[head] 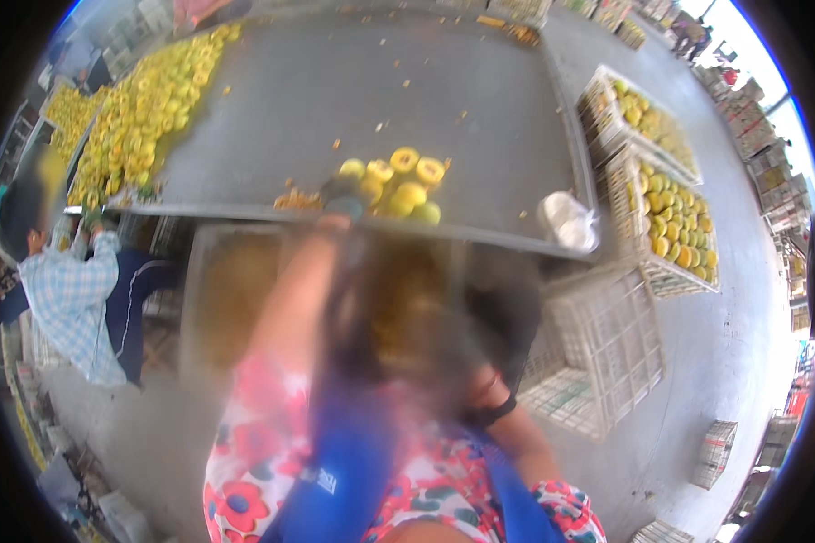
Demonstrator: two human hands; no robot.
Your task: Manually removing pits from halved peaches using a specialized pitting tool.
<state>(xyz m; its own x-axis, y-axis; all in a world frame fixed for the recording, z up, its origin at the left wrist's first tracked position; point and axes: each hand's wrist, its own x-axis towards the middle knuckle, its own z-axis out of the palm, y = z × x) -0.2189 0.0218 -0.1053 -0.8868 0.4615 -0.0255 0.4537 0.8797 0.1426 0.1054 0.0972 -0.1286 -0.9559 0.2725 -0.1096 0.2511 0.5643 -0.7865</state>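
Note:
My left hand [343, 191], in a dark glove and blurred, reaches over the near edge of the grey metal table [353, 75]. It is at the left side of a small group of round yellow-green fruits [407, 198], some with cut faces showing. Whether it grips one cannot be told. Brown scraps [297, 200] lie just left of it. My right hand [479, 383] is low before my body, badly blurred, with a dark band at its wrist; its fingers and anything in them cannot be made out. Beneath the table edge, between my arms, is a blurred container of brownish-yellow contents [407, 292].
A large heap of cut yellow fruit [156, 102] covers the table's left part. A co-worker in a checked shirt [75, 292] sits at left. A white plastic bag [569, 220] lies on the right corner. Fruit crates [676, 224] and a tipped crate [604, 346] stand at right.

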